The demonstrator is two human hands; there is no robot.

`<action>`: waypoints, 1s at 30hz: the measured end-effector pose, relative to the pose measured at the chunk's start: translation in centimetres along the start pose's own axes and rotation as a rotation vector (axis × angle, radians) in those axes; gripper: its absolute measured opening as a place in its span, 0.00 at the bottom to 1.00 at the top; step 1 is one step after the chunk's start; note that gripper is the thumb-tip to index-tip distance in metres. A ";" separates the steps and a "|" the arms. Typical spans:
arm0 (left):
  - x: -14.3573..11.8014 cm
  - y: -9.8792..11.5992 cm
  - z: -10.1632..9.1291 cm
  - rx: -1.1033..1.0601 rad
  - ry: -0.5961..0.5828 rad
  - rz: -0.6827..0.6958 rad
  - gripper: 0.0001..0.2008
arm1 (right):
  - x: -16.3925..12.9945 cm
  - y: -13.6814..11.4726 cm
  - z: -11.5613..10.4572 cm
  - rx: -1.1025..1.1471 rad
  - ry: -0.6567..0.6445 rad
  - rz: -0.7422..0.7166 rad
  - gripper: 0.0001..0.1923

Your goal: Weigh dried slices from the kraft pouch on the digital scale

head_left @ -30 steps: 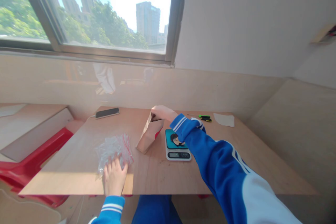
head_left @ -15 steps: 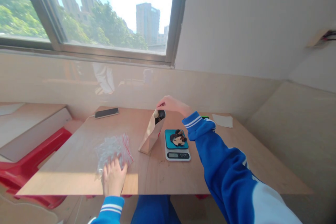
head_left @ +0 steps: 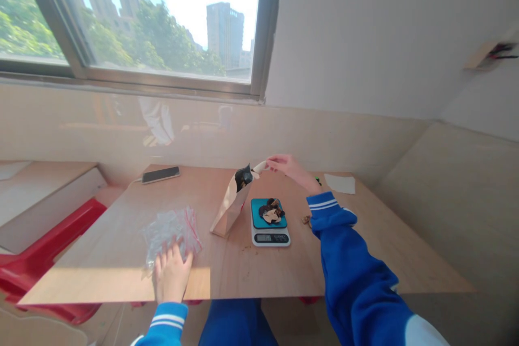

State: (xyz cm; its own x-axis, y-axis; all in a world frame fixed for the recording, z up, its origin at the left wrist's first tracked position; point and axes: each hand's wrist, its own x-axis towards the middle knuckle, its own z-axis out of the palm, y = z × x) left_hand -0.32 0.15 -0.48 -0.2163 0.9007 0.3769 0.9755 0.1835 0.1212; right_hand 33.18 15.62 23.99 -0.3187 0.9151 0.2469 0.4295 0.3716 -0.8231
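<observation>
A brown paper bag (head_left: 230, 204) stands tilted on the wooden table (head_left: 365, 248), its open mouth dark. My right hand (head_left: 286, 166) pinches a small pale piece at the bag's mouth. Right of the bag is a small kitchen scale (head_left: 270, 223) with a teal platform holding a little pile of dark and pale dried pieces (head_left: 271, 210). My left hand (head_left: 170, 275) lies flat on the near edge of a pile of clear zip bags with red seals (head_left: 170, 230).
A phone (head_left: 161, 174) on a cable lies at the table's far left. A white paper (head_left: 340, 184) and a green marker lie at the far right. A red chair (head_left: 48, 254) stands left of the table. A crumb lies beside my right sleeve.
My right hand came out of the bag, lifted and moved right, now holding a pale piece at its mouth. More pieces lie on the scale. My left hand stayed on the zip bags.
</observation>
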 end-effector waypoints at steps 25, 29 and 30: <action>0.2 0.2 -0.3 0.049 -0.013 -0.044 0.28 | -1.6 15.2 5.0 -0.170 0.106 0.406 0.07; 0.2 0.0 -0.1 0.056 0.001 -0.032 0.27 | -3.9 15.3 3.5 -0.160 0.121 0.382 0.06; 0.1 0.0 0.0 0.058 0.006 -0.028 0.27 | -4.7 15.3 3.2 -0.152 0.113 0.375 0.05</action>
State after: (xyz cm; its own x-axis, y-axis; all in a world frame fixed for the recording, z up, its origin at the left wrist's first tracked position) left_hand -0.39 0.28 -0.45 -0.2431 0.8927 0.3794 0.9698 0.2309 0.0781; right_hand 38.49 16.51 8.61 -0.0258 0.9997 0.0059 0.6207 0.0206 -0.7838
